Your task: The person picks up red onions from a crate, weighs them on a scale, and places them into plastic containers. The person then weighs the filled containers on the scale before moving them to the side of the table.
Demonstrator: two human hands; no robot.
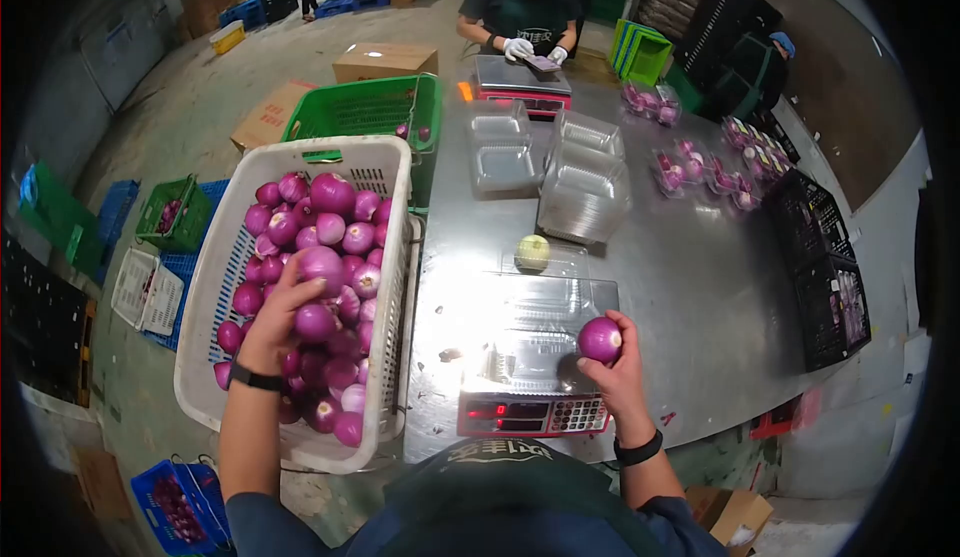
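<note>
My left hand reaches into a white plastic basket heaped with red onions. Its fingers curl round a red onion, and another onion lies against the thumb side. Between the fingers and thumb of my right hand is a single red onion, raised over the right edge of a digital scale. On the scale's pan rests a clear plastic clamshell tray. A pale, yellowish-green round item sits at the tray's far end.
Stacked clear trays stand beyond the scale on the steel table. Packed onions and black crates line the right side. A co-worker with white gloves stands at a second scale. A green crate adjoins the basket.
</note>
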